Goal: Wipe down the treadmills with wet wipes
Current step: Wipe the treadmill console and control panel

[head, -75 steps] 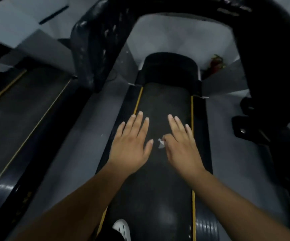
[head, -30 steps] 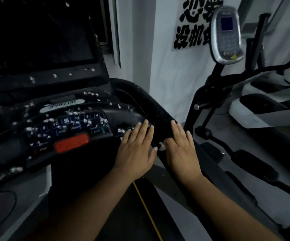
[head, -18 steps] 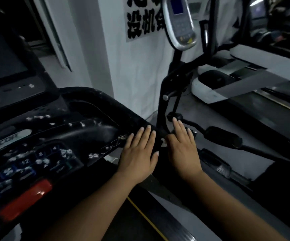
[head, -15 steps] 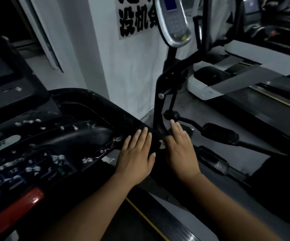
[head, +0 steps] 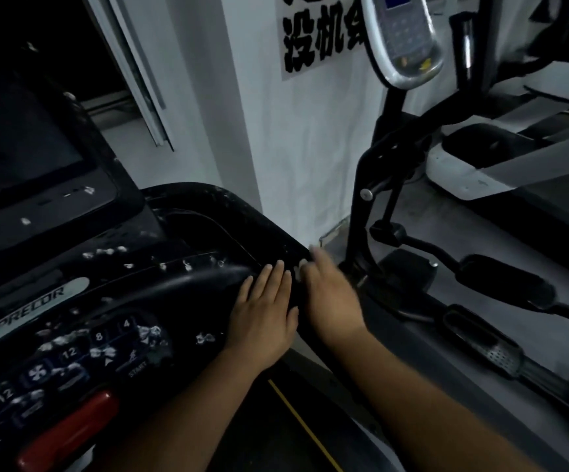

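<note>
Fingers [head: 279, 278] straight, left hand [head: 263, 316] on treadmill rail [head: 215, 202] | right hand [head: 331, 296] blurred, unclear | elliptical [head: 358, 219] beside

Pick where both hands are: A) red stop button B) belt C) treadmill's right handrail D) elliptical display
C: the left hand and right hand sit side by side at the handrail, well to the right of the red button.

black treadmill console [head: 160, 294] flecked white; red stop bar [head: 68, 434]; yellow belt stripe [head: 305, 426]
</note>
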Available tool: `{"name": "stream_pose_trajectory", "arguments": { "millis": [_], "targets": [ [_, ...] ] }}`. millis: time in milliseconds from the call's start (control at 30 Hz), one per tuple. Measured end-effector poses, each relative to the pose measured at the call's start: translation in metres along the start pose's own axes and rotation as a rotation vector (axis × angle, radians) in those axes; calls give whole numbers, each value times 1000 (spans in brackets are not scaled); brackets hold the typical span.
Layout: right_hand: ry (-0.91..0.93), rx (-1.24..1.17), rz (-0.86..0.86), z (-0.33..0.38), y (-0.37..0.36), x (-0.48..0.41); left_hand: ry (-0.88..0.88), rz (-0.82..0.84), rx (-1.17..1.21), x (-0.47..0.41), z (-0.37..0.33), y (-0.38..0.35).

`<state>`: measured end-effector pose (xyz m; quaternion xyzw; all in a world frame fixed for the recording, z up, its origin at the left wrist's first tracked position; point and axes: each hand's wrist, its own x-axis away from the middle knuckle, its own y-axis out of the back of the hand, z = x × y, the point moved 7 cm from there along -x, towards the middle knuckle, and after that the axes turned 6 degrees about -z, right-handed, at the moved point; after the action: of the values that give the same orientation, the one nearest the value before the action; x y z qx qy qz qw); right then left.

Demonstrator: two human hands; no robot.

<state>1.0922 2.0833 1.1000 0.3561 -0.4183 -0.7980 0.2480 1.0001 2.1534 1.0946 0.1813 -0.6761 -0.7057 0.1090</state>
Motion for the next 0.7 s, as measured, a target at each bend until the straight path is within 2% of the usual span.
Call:
{"name": "stream_pose_trajectory", "arguments": {
  "millis": [67,167,233,333,467,600,700],
  "targets": [
    [50,104,160,4,-39,22,12,3,0,-10,13,-3],
    [60,249,158,-1,-62,19,-16,35,-2,-35,34,-14],
    [-7,265,152,1,-64,-7,-53,69,7,-53,49,-18],
    [-82,261,258,6,-73,-40,-105,86,24,-79,70,-24],
    [-33,357,256,3,-66,-22,-202,111,36,-108,89,-32],
    [-290,299,300,-8,-64,-54,-301,132,65,-119,96,-43],
    [-150,321,338,26,-86,-48,-349,110,74,-119,104,-51]
  ]
}}
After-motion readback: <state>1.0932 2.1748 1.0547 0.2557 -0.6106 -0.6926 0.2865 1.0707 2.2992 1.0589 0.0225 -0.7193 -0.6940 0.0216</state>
